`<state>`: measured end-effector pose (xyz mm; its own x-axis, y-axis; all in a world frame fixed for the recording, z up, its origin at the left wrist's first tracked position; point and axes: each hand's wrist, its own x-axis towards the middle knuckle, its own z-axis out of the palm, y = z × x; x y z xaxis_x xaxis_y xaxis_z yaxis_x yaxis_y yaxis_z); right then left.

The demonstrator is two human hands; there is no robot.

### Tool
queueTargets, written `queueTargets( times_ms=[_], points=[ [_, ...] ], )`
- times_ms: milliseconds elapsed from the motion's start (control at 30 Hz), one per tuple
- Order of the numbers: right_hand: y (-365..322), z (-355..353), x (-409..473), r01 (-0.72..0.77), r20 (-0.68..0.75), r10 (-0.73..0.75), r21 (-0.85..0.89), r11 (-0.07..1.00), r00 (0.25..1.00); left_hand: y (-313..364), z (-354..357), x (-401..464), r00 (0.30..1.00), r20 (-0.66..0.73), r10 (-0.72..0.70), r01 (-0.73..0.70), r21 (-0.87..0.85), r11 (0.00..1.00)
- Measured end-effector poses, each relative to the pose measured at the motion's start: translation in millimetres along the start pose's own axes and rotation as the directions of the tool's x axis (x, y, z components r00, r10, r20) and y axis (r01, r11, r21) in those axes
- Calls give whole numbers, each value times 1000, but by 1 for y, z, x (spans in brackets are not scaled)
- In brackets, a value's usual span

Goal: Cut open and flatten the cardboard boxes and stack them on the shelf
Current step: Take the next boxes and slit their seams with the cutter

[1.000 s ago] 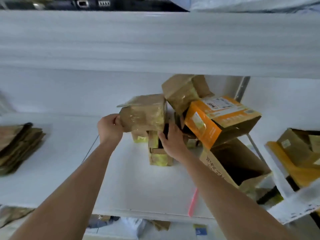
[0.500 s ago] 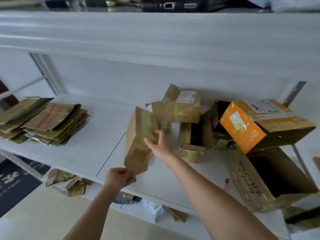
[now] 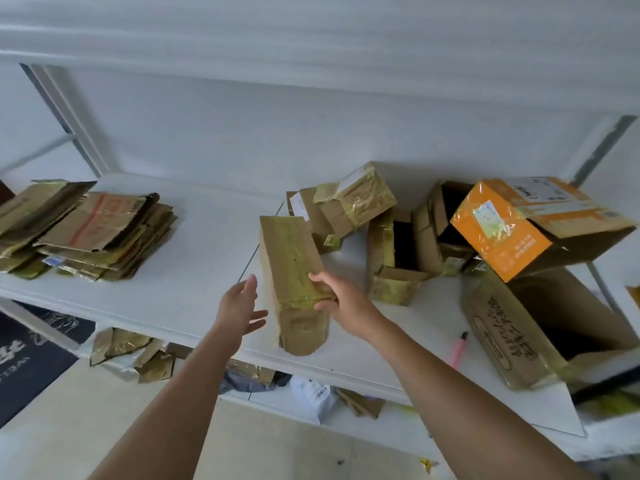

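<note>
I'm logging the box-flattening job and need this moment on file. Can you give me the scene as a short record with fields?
held item: taped brown box, long, tilted, over the shelf's front part
right hand: right hand grips the box's right edge
left hand: left hand open beside the box, not touching it
done pile: flattened cardboard stack at the shelf's left end
still to do: orange box, large open box and smaller taped boxes on the right
tool: pink pen-like tool lying on the white shelf
</note>
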<state>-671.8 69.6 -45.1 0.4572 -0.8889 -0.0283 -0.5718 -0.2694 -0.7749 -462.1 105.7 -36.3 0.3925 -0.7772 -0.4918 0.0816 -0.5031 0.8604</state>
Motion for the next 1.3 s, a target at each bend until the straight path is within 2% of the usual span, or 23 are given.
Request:
queueTargets(
  times_ms=[167, 267, 367, 500, 600, 700, 767, 833, 900, 967, 1033, 1100, 1167, 1233, 1300],
  points=[
    [19, -41, -36, -68, 99, 66, 13, 998, 993, 5, 39, -12, 989, 149, -5, -17, 142, 990],
    [40, -52, -69, -129, 140, 126, 9, 992, 982, -3, 66, -23, 956, 283, -72, 23, 172, 985],
    [68, -49, -107, -178, 117, 168, 88, 980, 979, -25, 92, -36, 930, 357, -84, 39, 132, 990],
    [103, -58, -137, -228, -20, 230, 65, 971, 973, -35, 107, -43, 945, 322, -49, 10, 122, 993],
    [135, -72, -148, -335, -130, 319, -133, 933, 939, -34, 110, -42, 959, 277, -63, 26, 134, 991],
    [168, -75, -156, -423, -162, 394, -459, 782, 905, -35, 114, -45, 975, 211, -69, 28, 189, 982],
    [178, -77, -160, -446, -177, 424, -553, 703, 888, -35, 117, -49, 983, 172, -60, 27, 187, 982],
    [179, -81, -157, -365, -155, 378, -726, 582, 913, -35, 119, -54, 989, 142, -50, 21, 199, 980],
    [176, -84, -150, -279, -132, 294, -794, 540, 946, -34, 120, -58, 992, 117, -55, 27, 225, 974],
    [160, -87, -143, -258, -176, 196, -779, 572, 965, -35, 121, -63, 990, 105, -90, 65, 220, 973],
    [145, -86, -133, -261, -317, 48, -673, 692, 947, -39, 121, -67, 987, 103, -119, 97, 201, 975],
    [124, -85, -120, -81, -437, -179, -513, 855, 881, -41, 120, -69, 987, 94, -130, 113, 168, 979],
    [97, -80, -103, 151, -506, -331, -363, 919, 796, -42, 119, -69, 986, 92, -142, 129, 136, 982],
    [69, -72, -81, 271, -521, -346, -216, 938, 781, -41, 119, -69, 985, 87, -147, 133, 146, 980],
    [49, -61, -59, 313, -507, -289, -40, 949, 812, -40, 120, -70, 987, 78, -138, 123, 180, 976]
  ],
)
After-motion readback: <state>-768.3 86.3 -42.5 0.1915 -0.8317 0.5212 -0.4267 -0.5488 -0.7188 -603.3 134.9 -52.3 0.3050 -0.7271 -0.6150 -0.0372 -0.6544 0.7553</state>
